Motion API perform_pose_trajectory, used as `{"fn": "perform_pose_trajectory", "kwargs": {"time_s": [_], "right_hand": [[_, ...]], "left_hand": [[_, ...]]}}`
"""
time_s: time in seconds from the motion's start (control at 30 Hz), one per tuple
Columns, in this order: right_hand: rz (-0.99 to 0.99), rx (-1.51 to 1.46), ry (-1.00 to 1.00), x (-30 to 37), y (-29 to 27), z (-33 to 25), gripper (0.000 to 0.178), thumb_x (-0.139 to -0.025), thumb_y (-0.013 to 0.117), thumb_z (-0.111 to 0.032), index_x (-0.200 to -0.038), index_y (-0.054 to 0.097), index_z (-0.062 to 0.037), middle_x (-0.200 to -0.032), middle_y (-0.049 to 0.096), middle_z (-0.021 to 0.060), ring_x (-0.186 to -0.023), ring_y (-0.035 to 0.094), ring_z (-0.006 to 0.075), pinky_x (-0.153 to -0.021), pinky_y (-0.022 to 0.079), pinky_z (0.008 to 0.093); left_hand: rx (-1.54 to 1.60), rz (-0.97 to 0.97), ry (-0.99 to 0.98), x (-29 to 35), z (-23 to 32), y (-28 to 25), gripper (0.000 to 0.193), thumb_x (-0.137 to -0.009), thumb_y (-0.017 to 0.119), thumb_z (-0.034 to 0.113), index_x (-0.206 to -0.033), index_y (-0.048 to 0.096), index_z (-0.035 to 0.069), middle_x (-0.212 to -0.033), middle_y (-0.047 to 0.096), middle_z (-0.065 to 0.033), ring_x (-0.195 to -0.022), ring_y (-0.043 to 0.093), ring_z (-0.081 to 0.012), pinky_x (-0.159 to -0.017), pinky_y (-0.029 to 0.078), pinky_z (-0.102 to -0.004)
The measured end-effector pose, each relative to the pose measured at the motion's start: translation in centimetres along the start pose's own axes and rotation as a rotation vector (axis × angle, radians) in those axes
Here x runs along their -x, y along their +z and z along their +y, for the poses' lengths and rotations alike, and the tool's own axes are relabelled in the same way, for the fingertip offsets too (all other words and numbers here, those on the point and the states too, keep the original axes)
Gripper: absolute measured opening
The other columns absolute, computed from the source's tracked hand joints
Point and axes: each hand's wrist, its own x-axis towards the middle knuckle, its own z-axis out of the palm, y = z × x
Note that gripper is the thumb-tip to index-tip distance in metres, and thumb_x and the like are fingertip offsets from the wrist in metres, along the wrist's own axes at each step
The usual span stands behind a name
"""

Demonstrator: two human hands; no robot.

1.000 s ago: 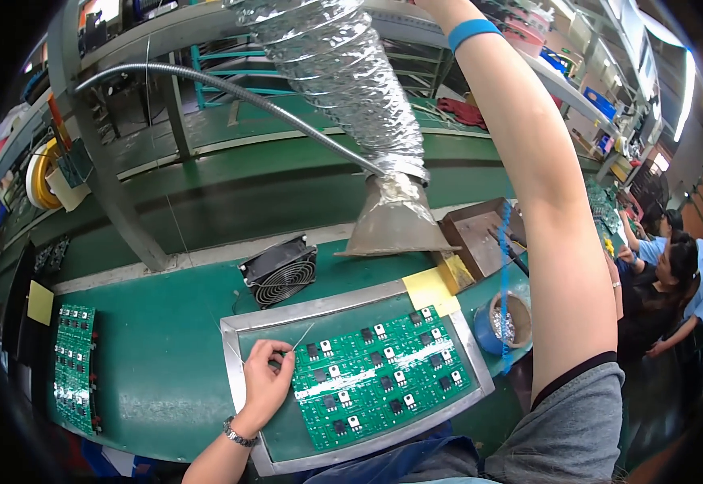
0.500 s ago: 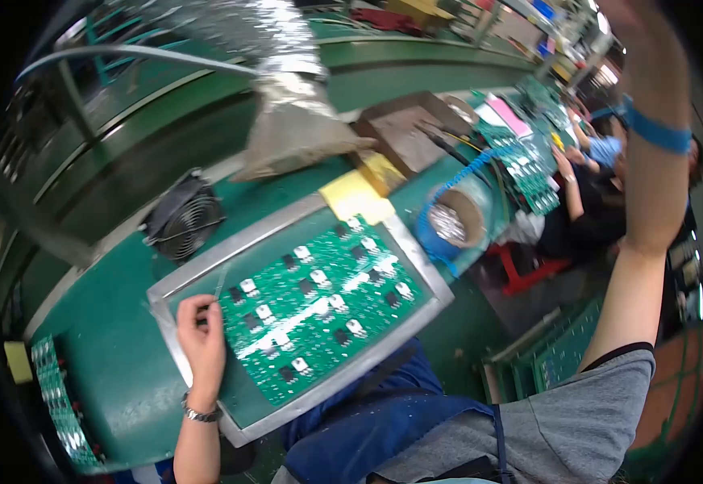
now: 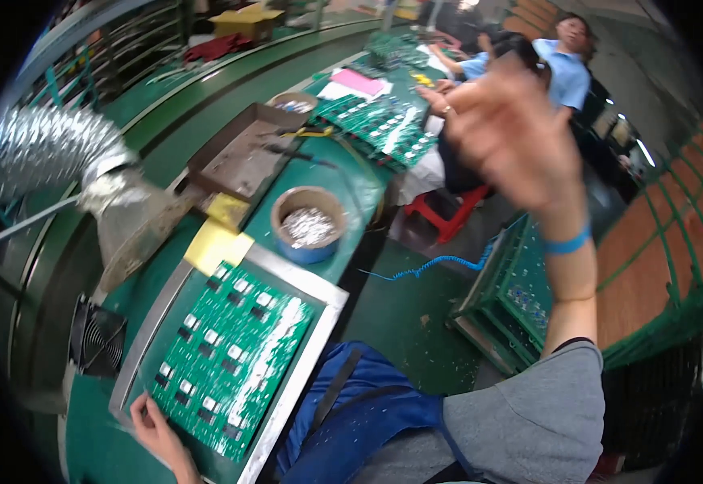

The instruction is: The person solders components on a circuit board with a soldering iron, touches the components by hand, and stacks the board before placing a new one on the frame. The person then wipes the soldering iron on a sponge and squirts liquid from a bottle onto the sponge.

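Observation:
A green circuit board (image 3: 275,355) with rows of black and silver parts lies inside a metal frame (image 3: 307,290) on the green bench. My left hand (image 3: 160,440) is at the board's near-left edge, its fingers curled together at the tips. Whatever they pinch is too small to make out. Raised well above the bench on the right, my right hand (image 3: 517,137) is smeared by motion, so its fingers cannot be read. A blue band (image 3: 567,242) circles that wrist. Yellow paper (image 3: 217,246) covers the frame's far corner.
Beyond the frame stand a tub of small silvery pieces (image 3: 309,227) and a brown tray (image 3: 239,153). A fan (image 3: 97,337) and a silver duct hood (image 3: 130,222) are at left. At right are a blue coiled cord (image 3: 440,261), a red stool (image 3: 448,214), a green rack (image 3: 513,294) and co-workers.
The view has swung right, so the bench things sit further left. My right arm has come down from the upper edge. The coiled cord has moved from beside the tub to the right.

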Motion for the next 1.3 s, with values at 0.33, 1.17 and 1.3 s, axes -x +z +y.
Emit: {"fn": "perform_pose_trajectory", "kwargs": {"time_s": [0.33,1.17,1.3], "right_hand": [[0.487,-1.349,0.526,-13.2,0.5,24.9,0.062,-0.095,0.056,-0.019,-0.127,0.021,0.0223,-0.114,0.047,0.0275,-0.093,0.061,0.0256,-0.079,0.059,0.0273],[0.225,0.114,0.022,-11.7,11.2,21.9,0.025,-0.090,0.063,-0.010,-0.109,0.062,0.0065,-0.099,0.067,0.0135,-0.088,0.068,0.0183,-0.080,0.055,0.0259],[0.221,0.178,0.074,-12.5,12.0,22.9,0.026,-0.092,0.061,-0.013,-0.108,0.064,0.0067,-0.098,0.068,0.0138,-0.085,0.069,0.0191,-0.077,0.056,0.0264]], "left_hand": [[0.152,-0.108,0.001,-0.4,0.9,1.3,0.013,-0.095,0.056,0.012,-0.100,0.057,0.001,-0.098,0.059,-0.0021,-0.074,0.049,-0.0049,-0.063,0.039,-0.0201],[0.150,-0.136,-0.060,-0.6,2.2,1.5,0.012,-0.093,0.057,0.007,-0.101,0.058,-0.001,-0.112,0.054,-0.0056,-0.086,0.053,-0.0081,-0.068,0.044,-0.0201],[0.158,-0.124,-0.075,-0.4,2.5,1.3,0.011,-0.093,0.057,0.008,-0.101,0.058,-0.001,-0.112,0.054,-0.0059,-0.086,0.053,-0.0077,-0.067,0.045,-0.0202]]}}
